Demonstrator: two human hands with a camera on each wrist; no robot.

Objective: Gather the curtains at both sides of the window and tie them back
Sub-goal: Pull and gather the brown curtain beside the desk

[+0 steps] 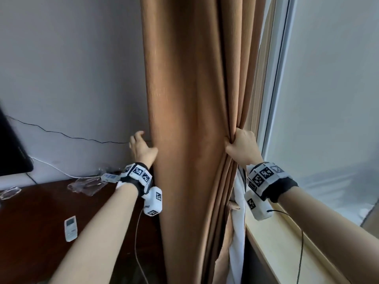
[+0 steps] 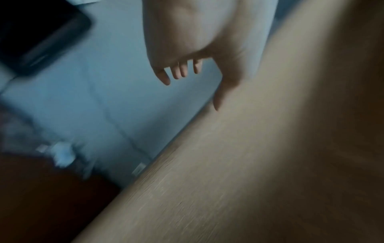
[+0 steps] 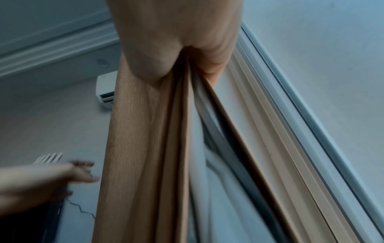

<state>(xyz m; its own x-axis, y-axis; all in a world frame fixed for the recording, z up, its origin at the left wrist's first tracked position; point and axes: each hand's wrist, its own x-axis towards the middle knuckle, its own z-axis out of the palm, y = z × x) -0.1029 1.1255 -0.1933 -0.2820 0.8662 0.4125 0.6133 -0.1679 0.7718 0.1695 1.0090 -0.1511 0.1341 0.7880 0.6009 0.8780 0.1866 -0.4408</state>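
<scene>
Two hands at one brown curtain (image 1: pixel 184 119), hung between grey wall (image 1: pixel 71 68) and window (image 1: pixel 328 89). Far left, a white remote (image 1: pixel 71 228) on the dark desk (image 1: pixel 41 232). Left hand (image 1: pixel 141 147) beside the curtain's wall-side edge, fingers (image 2: pixel 164 77) spread and relaxed, grasping nothing. Right hand (image 1: pixel 242 145) clenched round bunched folds at the window-side edge, white lining (image 1: pixel 238 222) below.

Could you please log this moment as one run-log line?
right hand: grips gathered brown curtain folds | left hand: fingers spread, at curtain's wall-side edge | tie-back: not yet on
</scene>
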